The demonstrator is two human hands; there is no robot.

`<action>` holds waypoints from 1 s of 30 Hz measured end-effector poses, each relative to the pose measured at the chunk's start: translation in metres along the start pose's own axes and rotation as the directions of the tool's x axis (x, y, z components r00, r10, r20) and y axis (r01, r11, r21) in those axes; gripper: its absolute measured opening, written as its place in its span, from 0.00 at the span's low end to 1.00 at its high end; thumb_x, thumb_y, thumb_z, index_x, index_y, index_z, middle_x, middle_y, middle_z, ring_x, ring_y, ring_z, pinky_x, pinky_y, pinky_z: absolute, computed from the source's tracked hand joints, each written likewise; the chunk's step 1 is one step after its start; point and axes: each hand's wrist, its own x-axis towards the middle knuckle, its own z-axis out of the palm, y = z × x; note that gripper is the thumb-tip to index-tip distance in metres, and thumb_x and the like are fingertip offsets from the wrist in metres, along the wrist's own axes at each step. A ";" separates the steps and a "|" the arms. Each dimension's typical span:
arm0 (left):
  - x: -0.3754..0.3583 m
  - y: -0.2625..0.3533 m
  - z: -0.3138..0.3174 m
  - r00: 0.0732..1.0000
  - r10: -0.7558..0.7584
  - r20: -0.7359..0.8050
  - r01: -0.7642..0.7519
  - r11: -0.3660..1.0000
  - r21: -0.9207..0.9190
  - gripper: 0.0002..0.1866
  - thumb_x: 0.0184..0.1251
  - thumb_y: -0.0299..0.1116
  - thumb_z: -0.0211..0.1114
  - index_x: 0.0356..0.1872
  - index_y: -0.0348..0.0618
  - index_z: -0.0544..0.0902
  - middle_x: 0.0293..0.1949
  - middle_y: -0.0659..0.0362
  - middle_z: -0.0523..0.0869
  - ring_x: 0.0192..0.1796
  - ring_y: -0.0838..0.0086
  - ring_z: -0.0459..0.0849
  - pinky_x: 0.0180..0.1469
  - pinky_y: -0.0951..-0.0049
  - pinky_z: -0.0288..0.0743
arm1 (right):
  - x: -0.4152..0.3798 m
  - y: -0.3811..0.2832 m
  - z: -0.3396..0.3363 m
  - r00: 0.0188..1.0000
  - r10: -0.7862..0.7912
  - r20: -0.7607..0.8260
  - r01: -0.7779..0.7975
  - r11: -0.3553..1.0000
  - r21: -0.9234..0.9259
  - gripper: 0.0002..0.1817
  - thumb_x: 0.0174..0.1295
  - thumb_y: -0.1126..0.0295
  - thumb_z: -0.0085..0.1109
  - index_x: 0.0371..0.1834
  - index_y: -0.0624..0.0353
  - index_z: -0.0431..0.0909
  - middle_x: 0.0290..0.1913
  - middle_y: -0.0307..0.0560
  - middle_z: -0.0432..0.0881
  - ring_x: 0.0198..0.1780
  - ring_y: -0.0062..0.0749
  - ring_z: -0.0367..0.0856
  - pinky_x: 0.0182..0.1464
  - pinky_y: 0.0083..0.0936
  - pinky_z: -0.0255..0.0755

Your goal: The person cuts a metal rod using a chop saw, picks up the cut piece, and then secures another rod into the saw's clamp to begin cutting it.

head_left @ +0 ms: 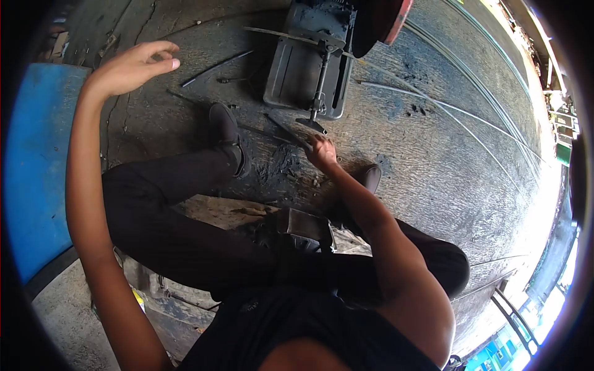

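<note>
My left hand [137, 67] is raised over the floor at the left, fingers loosely curved and apart from the thumb, holding nothing. Low in front of me, my right hand [322, 153] has its fingers curled together; what they hold, if anything, I cannot tell. Its fingertips are right by the crank handle [311, 125] of a cut-off saw's clamp screw [322, 80]. A dark flat metal bar [286, 129] runs up to the same hand. The saw's grey base [291, 80] lies on the floor, and a thin rod [281, 34] crosses its clamp.
The saw's red-edged guard [396, 21] rises at the top. Long thin metal rods [445, 108] lie across the floor to the right. A short dark rod [216, 68] lies left of the saw. A blue panel [46, 167] stands at the left. My shoes [224, 127] flank the right hand.
</note>
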 end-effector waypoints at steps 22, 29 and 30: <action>-0.015 0.003 -0.006 0.999 0.020 -0.048 -0.021 1.000 -0.017 0.34 0.69 0.55 0.57 0.67 0.40 0.71 0.61 0.46 0.78 0.64 0.54 0.76 0.62 0.56 0.71 | -0.028 -0.004 -0.030 0.934 0.105 0.341 -0.170 0.972 0.165 0.10 0.56 0.67 0.58 0.36 0.59 0.85 0.36 0.56 0.86 0.41 0.51 0.86 0.46 0.39 0.78; -0.022 -0.006 -0.008 0.995 0.044 -0.085 -0.047 0.998 -0.035 0.33 0.69 0.55 0.58 0.67 0.42 0.71 0.61 0.47 0.78 0.63 0.54 0.77 0.62 0.56 0.72 | 0.005 -0.064 -0.114 0.762 -0.020 0.647 -0.238 0.921 0.308 0.11 0.57 0.64 0.62 0.40 0.56 0.87 0.35 0.49 0.88 0.38 0.34 0.87 0.44 0.34 0.79; -0.024 -0.008 -0.010 0.994 0.042 -0.097 -0.046 0.998 -0.036 0.33 0.69 0.55 0.58 0.67 0.42 0.71 0.60 0.47 0.78 0.63 0.54 0.77 0.62 0.56 0.72 | 0.017 -0.077 -0.132 0.763 -0.017 0.646 -0.238 0.922 0.304 0.11 0.57 0.64 0.62 0.40 0.56 0.87 0.35 0.49 0.88 0.38 0.34 0.87 0.44 0.34 0.79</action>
